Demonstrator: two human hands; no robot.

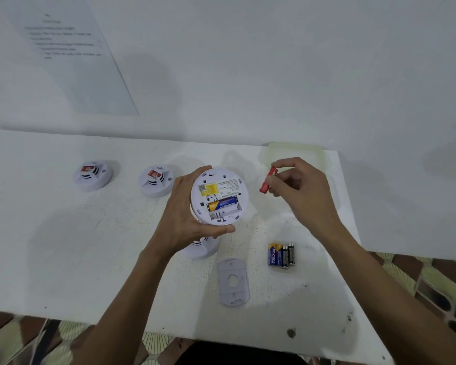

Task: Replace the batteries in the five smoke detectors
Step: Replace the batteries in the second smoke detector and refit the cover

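My left hand (184,219) grips a white round smoke detector (219,197) turned back-side up above the table. Its open compartment shows one blue and yellow battery (223,203) and an empty slot below it. My right hand (300,188) pinches a red battery (268,179) to the right of the detector, apart from it. Several blue and black batteries (281,255) lie together at the near right. A flat mounting plate (233,281) lies near the front edge. Another detector (204,247) sits partly hidden under my left wrist.
Two more detectors (93,175) (156,180) with red labels stand on the white table (90,259) at the left. A translucent container (295,151) sits at the back right by the wall. A printed sheet (71,48) hangs on the wall. Patterned floor shows beyond the table's edges.
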